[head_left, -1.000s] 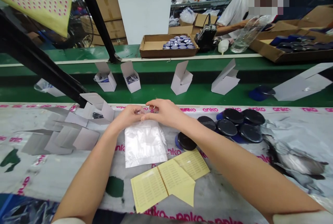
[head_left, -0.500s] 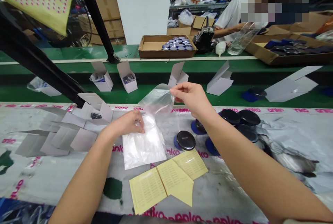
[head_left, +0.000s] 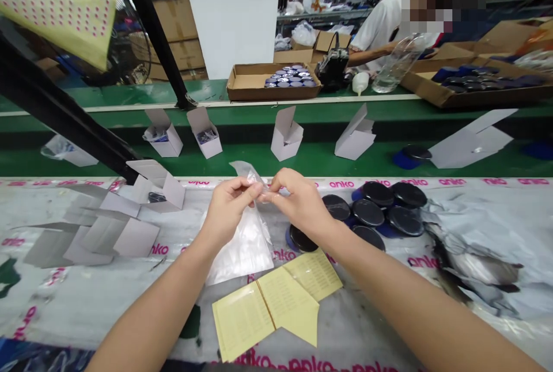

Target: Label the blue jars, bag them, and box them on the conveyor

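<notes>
Pinching a clear plastic bag [head_left: 244, 245] by its upper edge, the left hand [head_left: 227, 211] and right hand [head_left: 300, 202] have come back together after standing apart; both grips are closed on the thin film, with the hands almost meeting; the bag hangs from them, its lower end resting on the table's printed plastic cover [head_left: 86, 297]; whether anything lies inside it cannot be told; in the head view, yellow leaflets [head_left: 276, 308] lie just below the bag; round black lids [head_left: 367, 212] with blue undersides sit to its right; folded white cartons [head_left: 114, 222] lie to its left; beyond the bag, open white boxes [head_left: 286, 136] stand on a green conveyor belt [head_left: 311, 167]; farther beyond it, a co-worker's arm [head_left: 371, 55] reaches out above a cardboard tray [head_left: 272, 91].
</notes>
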`<state>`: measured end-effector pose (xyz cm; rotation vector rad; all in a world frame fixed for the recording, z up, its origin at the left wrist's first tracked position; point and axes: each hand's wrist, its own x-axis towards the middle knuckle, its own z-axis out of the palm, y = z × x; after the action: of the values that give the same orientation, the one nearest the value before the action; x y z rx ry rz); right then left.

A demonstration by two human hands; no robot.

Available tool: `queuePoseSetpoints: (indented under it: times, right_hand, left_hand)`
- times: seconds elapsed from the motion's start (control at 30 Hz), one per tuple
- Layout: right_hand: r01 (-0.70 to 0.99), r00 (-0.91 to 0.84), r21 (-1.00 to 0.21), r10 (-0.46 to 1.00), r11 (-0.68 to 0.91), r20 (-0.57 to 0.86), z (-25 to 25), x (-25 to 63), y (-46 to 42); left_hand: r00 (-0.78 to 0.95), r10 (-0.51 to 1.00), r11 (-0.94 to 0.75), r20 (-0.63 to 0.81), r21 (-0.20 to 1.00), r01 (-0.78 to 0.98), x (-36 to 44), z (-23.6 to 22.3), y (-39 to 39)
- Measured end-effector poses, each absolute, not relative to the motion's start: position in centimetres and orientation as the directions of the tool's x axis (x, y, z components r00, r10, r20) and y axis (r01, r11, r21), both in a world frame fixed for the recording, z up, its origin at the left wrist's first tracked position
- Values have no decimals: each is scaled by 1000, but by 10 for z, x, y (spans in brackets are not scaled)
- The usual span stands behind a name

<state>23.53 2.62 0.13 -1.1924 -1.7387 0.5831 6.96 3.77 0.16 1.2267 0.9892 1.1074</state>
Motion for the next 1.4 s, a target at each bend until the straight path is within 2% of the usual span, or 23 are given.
queuePoseSetpoints:
  times: [0.1, 0.2, 0.3, 0.37, 0.43, 0.57, 0.63, 0.73, 0.83, 0.93, 1.0, 1.1, 1.23, 1.33, 1.4]
  right_hand:
    - [338, -83, -902, 963, 268, 256, 3, 242, 28]
    - [189, 8, -976, 994, 104, 108, 2, 251, 31]
    - [140, 78, -988, 994, 71, 82, 1, 264, 26]
    - [189, 136, -978, 984, 85, 112, 1, 274, 12]
    - [323, 165, -943, 976, 85, 144, 0, 281, -10]
    - [615, -5, -786, 997, 64, 77, -18, 285, -55]
    - [666, -79, -741, 996, 84, 42, -31, 282, -67]
    - [691, -95, -716, 995, 96, 42, -37, 277, -71]
    - [680, -51, -725, 994, 106, 97, -16, 276, -63]
    - [622, 37, -760, 962, 190, 270, 11, 271, -48]
    - [583, 21, -761, 931, 285, 364, 19, 265, -37]
    - [608, -61, -695, 896, 383, 440, 14, 257, -26]
    - [731, -62, -555, 849, 397, 525, -1, 255, -21]
    - [763, -57, -514, 832, 392, 551, -4, 258, -20]
    - [748, -66, -519, 824, 414, 563, -1, 263, -23]
  left_hand:
    - [269, 962, 69, -36, 991, -114, 67, 0, 39]
    - [343, 936, 102, -84, 994, -36, 64, 1, 42]
    - [361, 923, 135, -130, 991, 11, 62, 6, 43]
    - [335, 931, 151, -141, 989, -2, 62, 10, 44]
    - [293, 946, 157, -142, 987, -29, 62, 13, 46]
    - [209, 966, 174, -151, 980, -96, 64, 19, 48]
    - [183, 970, 183, -158, 975, -126, 64, 21, 48]
    - [191, 966, 200, -174, 972, -126, 65, 25, 47]
    - [249, 951, 212, -185, 974, -86, 70, 27, 42]
    - [318, 935, 184, -157, 982, -54, 77, 26, 34]
    - [341, 931, 151, -128, 988, -42, 82, 24, 29]
    - [340, 937, 81, -80, 997, 11, 84, 20, 23]
    - [304, 953, -59, 9, 986, 157, 80, 15, 22]
    - [236, 970, -130, 64, 953, 273, 76, 13, 25]
    - [214, 975, -123, 62, 950, 286, 74, 13, 28]
